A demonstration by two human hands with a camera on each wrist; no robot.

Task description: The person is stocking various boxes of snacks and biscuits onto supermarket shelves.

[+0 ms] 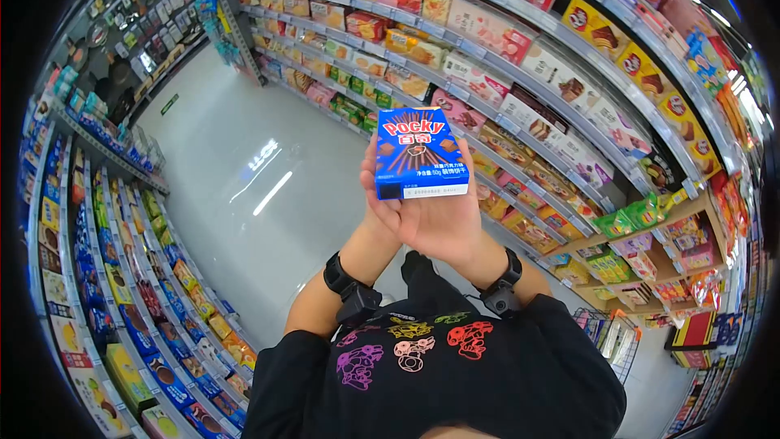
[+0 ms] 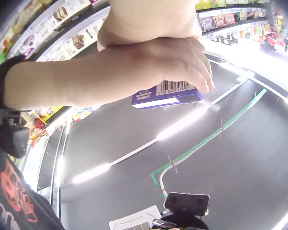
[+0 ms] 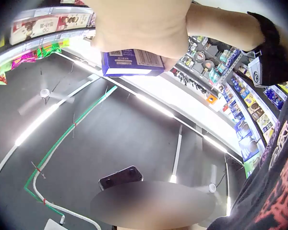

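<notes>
A blue box of Pocky biscuit sticks [image 1: 418,150] sits face up in front of the chest, with its white-striped end toward the body. Both hands hold it from below, close together. My left hand [image 1: 383,210] is at its left edge, fingers along that side. Under the box's near end is the palm of my right hand [image 1: 447,226], with fingers at the right edge. In the left wrist view the box [image 2: 168,97] shows a barcode beneath the fingers. From the right wrist view the box [image 3: 132,63] is partly covered by the right hand [image 3: 141,26].
Snack shelves [image 1: 479,24] run along the right, and more shelves of packets [image 1: 154,276] stand on the left. Between them lies a shiny grey floor [image 1: 244,171]. A wire basket [image 1: 609,337] is at the right of the body.
</notes>
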